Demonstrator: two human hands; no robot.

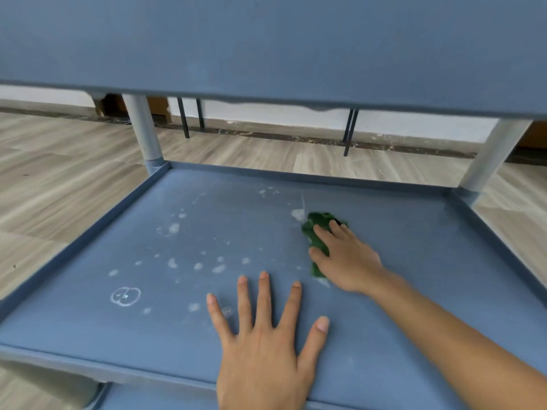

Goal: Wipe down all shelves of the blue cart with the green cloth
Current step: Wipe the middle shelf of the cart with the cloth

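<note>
- Wood floor [74,179] shows behind the cart [145,134]; I'm at its middle shelf [414,261].
- My right hand [349,261] presses the cloth [318,229] flat under straight fingers, at 1 o'clock from my left hand [266,344], which lies spread and empty on the shelf.
- Right of the cloth looks clean. White spots [174,229] from 8 to 11 o'clock of it remain, so I judge this shelf about half done.
- Top shelf [266,54] hides its upper face and the bottom shelf [162,400] is a sliver; I can't tell their state.
</note>
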